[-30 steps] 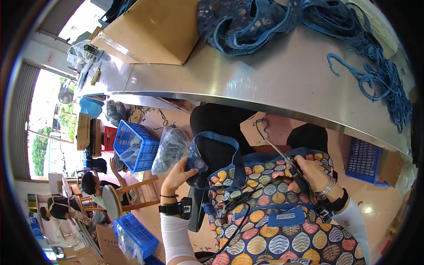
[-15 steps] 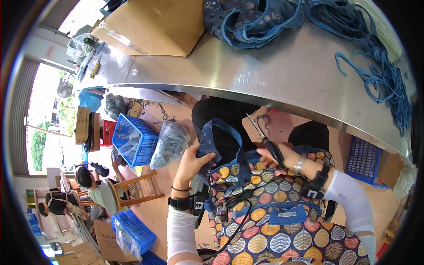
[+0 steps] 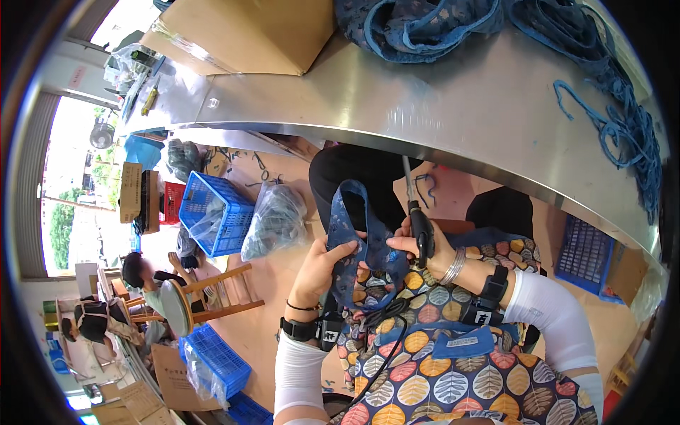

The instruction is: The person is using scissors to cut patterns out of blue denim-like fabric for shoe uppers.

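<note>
Over my lap, a loop of dark blue patterned fabric (image 3: 344, 212) stands between my two hands. My left hand (image 3: 317, 270) is closed on its left side, thumb on top. Black-handled scissors (image 3: 421, 230) sit in my right hand (image 3: 440, 258), their blades pointing away toward the table edge. The right thumb and fingertips also meet the right side of the loop. Beneath both hands spreads a leaf-print apron (image 3: 453, 379), with a black cord (image 3: 386, 354) lying across it.
A metal table (image 3: 340, 92) curves across the far side. On it are a cardboard box (image 3: 248, 35), blue fabric pieces (image 3: 425, 32) and a heap of blue strips (image 3: 634, 142). Blue crates (image 3: 216, 212) and a filled plastic bag (image 3: 276, 219) stand left; a person (image 3: 152, 283) sits beyond.
My right hand has moved left to the fabric loop and now touches it. The scissors have swung from slanting left to nearly straight ahead. My left hand still holds the loop.
</note>
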Demonstrator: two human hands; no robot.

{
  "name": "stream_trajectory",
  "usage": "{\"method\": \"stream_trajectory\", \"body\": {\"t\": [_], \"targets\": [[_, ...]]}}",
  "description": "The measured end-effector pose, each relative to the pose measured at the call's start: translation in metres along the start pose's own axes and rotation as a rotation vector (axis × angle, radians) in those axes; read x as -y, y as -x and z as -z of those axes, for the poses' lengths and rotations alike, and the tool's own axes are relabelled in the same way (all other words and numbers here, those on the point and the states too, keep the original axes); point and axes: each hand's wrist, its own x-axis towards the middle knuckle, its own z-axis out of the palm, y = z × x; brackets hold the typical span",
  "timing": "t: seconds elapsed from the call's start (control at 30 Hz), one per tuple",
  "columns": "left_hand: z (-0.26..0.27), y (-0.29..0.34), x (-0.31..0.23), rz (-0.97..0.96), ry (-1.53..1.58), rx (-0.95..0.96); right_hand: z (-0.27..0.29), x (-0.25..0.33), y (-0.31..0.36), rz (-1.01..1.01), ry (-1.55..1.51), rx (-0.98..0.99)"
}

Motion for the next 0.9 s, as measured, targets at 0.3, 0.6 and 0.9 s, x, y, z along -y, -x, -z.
{"method": "stream_trajectory", "body": {"t": [0.3, 0.6, 0.9], "targets": [[-0.013, 0.001, 0.008, 0.007, 0.053, -0.013, -0.006, 0.006, 0.022, 0.094, -0.124, -0.181], [-0.021, 0.001, 0.008, -0.049, -0.143, 0.021, -0.005, 0.005, 0.027, 0.166, -0.083, -0.173], [-0.028, 0.011, -0.001, -0.010, -0.341, 0.226, 0.009, 0.007, 0.020, -0.047, -0.383, -0.108]]}}
